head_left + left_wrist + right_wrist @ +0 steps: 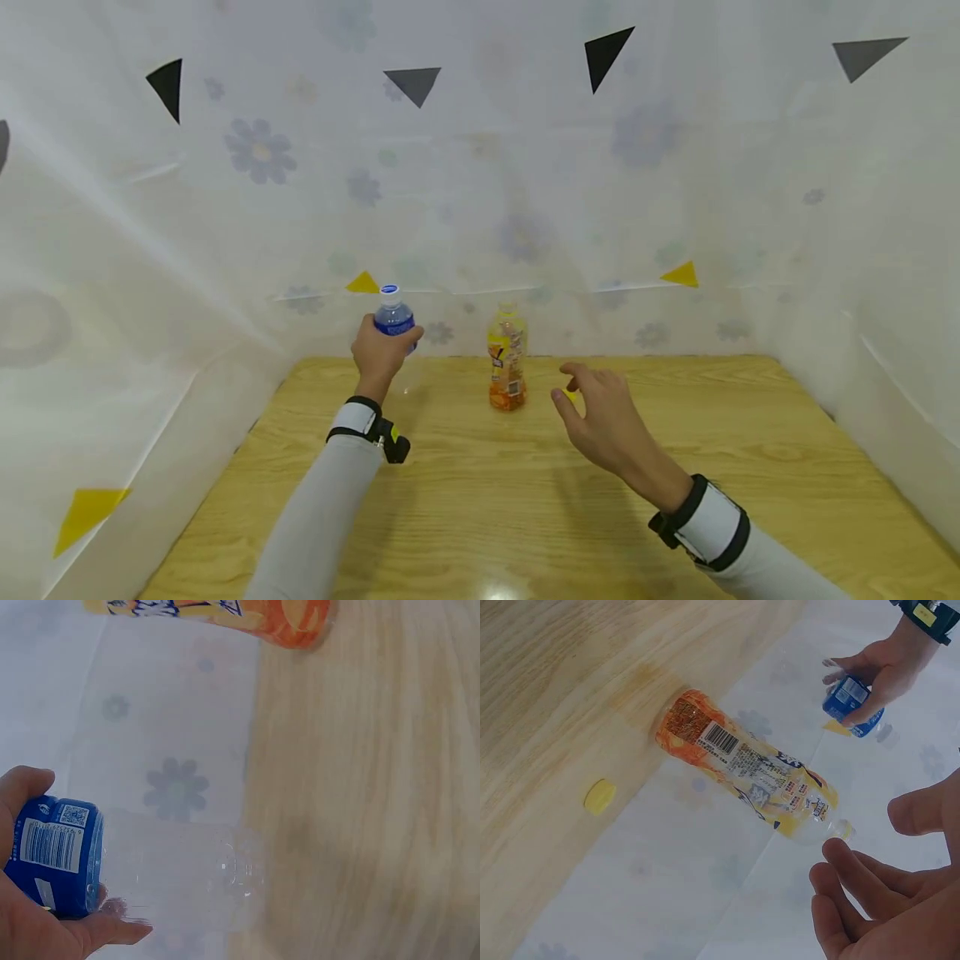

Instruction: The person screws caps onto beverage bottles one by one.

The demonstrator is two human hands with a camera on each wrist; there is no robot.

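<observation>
My left hand (378, 350) grips a clear water bottle (393, 317) round its blue label, upright, at the back left of the wooden table (525, 508). Its cap is on. The left wrist view shows the blue label (56, 855) in my fingers (45, 937) and the clear body beyond. An orange drink bottle (507, 358) stands upright mid-table at the back, its neck without a cap (742, 761). My right hand (564, 385) hovers open just right of it, fingers loosely bent and holding nothing (862, 900). A yellow cap (572, 395) lies on the table under those fingers (600, 797).
White sheeting with pale flowers and dark and yellow triangles (525, 208) walls the table in at the back and both sides. Both forearms wear light sleeves with wrist straps (708, 525).
</observation>
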